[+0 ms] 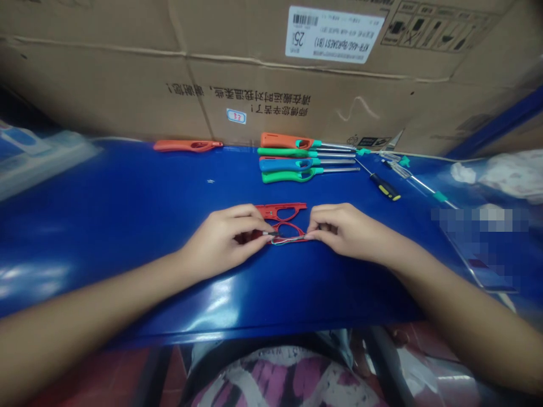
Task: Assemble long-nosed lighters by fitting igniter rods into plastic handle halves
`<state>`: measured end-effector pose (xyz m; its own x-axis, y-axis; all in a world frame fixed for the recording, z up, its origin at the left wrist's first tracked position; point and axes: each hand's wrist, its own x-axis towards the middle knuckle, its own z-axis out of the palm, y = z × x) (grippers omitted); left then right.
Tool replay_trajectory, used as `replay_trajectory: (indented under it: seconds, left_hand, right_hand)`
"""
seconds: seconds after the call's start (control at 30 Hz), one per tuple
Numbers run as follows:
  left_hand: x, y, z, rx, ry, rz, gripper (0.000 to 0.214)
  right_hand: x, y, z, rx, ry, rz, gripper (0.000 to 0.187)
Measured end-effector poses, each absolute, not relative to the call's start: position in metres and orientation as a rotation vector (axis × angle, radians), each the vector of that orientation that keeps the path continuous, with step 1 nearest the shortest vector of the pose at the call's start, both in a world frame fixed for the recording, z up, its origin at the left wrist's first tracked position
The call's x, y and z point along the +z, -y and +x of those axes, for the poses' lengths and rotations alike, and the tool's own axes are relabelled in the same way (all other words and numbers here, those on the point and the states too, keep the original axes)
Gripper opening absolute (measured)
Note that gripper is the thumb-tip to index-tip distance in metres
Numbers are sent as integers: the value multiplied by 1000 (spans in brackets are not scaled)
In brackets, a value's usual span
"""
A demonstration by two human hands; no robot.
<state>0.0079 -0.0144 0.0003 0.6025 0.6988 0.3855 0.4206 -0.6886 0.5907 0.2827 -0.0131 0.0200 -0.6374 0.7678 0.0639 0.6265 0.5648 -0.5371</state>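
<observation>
Where the two hands meet: a red handle shell [289, 232] lies flat on the blue table [127, 226], with thin wires running along its lower edge
left hand [224, 237]: fingers curled in narrow, thumb and forefinger pinching the shell's left end, where a small dark-tipped part shows
right hand [343, 229]: fingers drawn close together, fingertips pinching the shell's right end
long axis: the shell runs left to right, straight across between the hands, one hand at each end, neither clearly the nearer
second red shell [282, 210]: just beyond the held one and parallel to it, close to the knuckles, not gripped
finished lighters [288, 158]: four in a tight row farther back, orange, green, blue, green, handles to the left and metal tubes pointing right
orange shell [186, 146]: alone at the back left, well apart from the hands
screwdriver [384, 185]: black and yellow handle, lying aslant to the right of the lighters
teal-ended tool [418, 183]: beside the screwdriver, also aslant; its kind is too small to tell
cardboard box [127, 73]: stands along the table's far edge, with a white label [333, 34] on top
</observation>
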Motion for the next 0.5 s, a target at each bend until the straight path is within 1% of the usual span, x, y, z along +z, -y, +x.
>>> replay_trajectory:
  seconds: [0.2,0.37,0.43,0.5]
  left_hand:
    - [0,15,7,850,-883,2410,12]
    - [-2,12,6,907,-872,2424,11]
    - [-3,10,6,940,-872,2418,11]
    - [-4,9,6,948,-876,2412,11]
  right_hand:
    - [21,15,279,669,2520,-1165,15]
    - [22,13,280,800,2433,-1305,10]
    - [22,13,281,863,2394,-1288,5]
    - [21,13,281,874,2393,-1214,5]
